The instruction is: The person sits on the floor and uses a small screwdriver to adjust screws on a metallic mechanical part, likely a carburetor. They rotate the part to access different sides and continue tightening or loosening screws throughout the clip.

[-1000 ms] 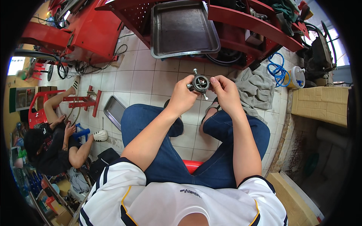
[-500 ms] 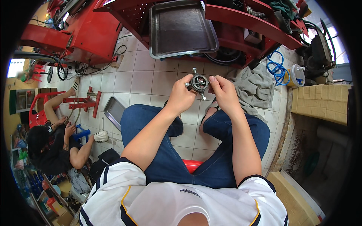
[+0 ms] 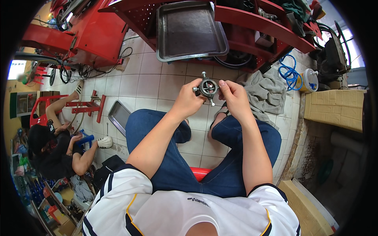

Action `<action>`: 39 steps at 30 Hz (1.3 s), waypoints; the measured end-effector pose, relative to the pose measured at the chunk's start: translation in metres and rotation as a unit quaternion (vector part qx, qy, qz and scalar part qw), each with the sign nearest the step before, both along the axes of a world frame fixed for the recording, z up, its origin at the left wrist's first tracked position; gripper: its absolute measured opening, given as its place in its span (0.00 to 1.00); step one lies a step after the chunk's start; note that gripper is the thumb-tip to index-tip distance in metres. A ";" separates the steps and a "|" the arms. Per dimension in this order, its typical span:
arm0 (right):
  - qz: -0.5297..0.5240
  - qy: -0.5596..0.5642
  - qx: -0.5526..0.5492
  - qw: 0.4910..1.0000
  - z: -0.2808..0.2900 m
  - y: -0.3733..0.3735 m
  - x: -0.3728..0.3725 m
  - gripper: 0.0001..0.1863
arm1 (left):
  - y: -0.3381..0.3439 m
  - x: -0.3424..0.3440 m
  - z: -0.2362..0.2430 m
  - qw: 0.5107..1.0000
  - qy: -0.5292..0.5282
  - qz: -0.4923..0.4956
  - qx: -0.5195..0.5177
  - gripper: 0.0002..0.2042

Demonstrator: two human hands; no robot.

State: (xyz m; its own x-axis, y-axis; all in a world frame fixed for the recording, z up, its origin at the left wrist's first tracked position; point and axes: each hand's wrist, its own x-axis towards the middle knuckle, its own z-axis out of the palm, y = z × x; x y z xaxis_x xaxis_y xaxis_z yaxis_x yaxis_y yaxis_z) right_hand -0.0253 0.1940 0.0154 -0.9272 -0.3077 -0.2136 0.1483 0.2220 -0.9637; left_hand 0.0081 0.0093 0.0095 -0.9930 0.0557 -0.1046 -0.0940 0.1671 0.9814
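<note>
A round, dark metal ring-shaped part with bolts (image 3: pixel 208 87) is held out in front of my knees, over the tiled floor. Its bolts stick out around the rim, and inside its opening there are metal pieces too small to make out. My left hand (image 3: pixel 191 97) grips the ring's left side, fingers wrapped behind it. At the right edge, my right hand (image 3: pixel 234 98) is closed in a pinch, thumb on top; whatever lies between those fingertips is hidden.
A metal tray (image 3: pixel 191 35) rests at the red workshop cart (image 3: pixel 260 23) ahead. Grey cloth (image 3: pixel 265 92) and a blue coiled hose (image 3: pixel 289 72) lie to the right. A smaller tray (image 3: pixel 119 115) is on the floor at left, near a seated co-worker (image 3: pixel 59 157) handling a blue part.
My hands and the ring-shaped part stay almost in place, with the part tilted very slightly. At left, the co-worker's hands have shifted a little.
</note>
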 end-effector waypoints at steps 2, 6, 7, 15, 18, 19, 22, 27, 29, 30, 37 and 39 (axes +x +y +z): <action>-0.001 -0.005 -0.001 1.000 0.001 -0.001 0.002 0.22 | 0.001 0.001 -0.001 1.000 0.000 0.006 0.009 0.11; -0.003 0.021 -0.060 0.998 -0.009 0.000 0.002 0.14 | 0.002 0.000 -0.002 1.000 0.006 0.018 -0.003 0.11; -0.007 0.028 -0.061 0.998 -0.009 -0.001 0.003 0.13 | 0.001 0.000 -0.002 1.000 0.007 0.021 -0.009 0.11; -0.014 0.059 -0.009 0.998 -0.002 -0.001 0.004 0.09 | -0.001 0.000 0.004 0.998 0.037 0.018 -0.046 0.11; -0.021 0.082 0.003 0.996 0.000 -0.001 0.004 0.12 | 0.001 0.000 0.007 0.998 0.043 0.028 -0.032 0.09; -0.021 0.094 0.009 0.995 0.000 0.000 0.003 0.13 | 0.002 0.000 0.008 0.998 0.046 0.031 -0.025 0.09; -0.023 0.120 0.027 0.992 0.000 0.001 0.001 0.17 | 0.002 0.001 0.005 0.999 0.040 0.020 -0.029 0.08; -0.008 0.081 0.038 0.996 0.002 0.004 0.000 0.19 | 0.003 0.001 0.005 0.997 0.065 0.009 -0.035 0.08; 0.001 0.064 0.031 0.997 0.001 0.005 0.000 0.18 | 0.002 0.001 0.005 0.998 0.054 0.004 -0.024 0.09; 0.005 0.059 0.007 0.998 -0.001 0.006 0.000 0.16 | 0.001 0.000 0.005 0.999 0.040 0.001 -0.017 0.09; 0.018 0.091 -0.042 0.995 0.002 0.006 0.002 0.09 | -0.002 0.001 0.008 1.000 0.018 0.007 -0.025 0.10; 0.008 0.096 -0.052 0.994 0.003 0.005 0.002 0.09 | -0.002 0.001 0.009 1.000 0.019 0.009 -0.021 0.10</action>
State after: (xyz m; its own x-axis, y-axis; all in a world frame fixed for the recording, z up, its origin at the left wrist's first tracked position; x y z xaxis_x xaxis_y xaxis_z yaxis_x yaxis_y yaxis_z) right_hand -0.0232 0.1988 0.0182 -0.9425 -0.3341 0.0002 -0.0430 0.1207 -0.9918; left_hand 0.0092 0.0073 0.0184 -0.9970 0.0350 -0.0686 -0.0600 0.2063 0.9766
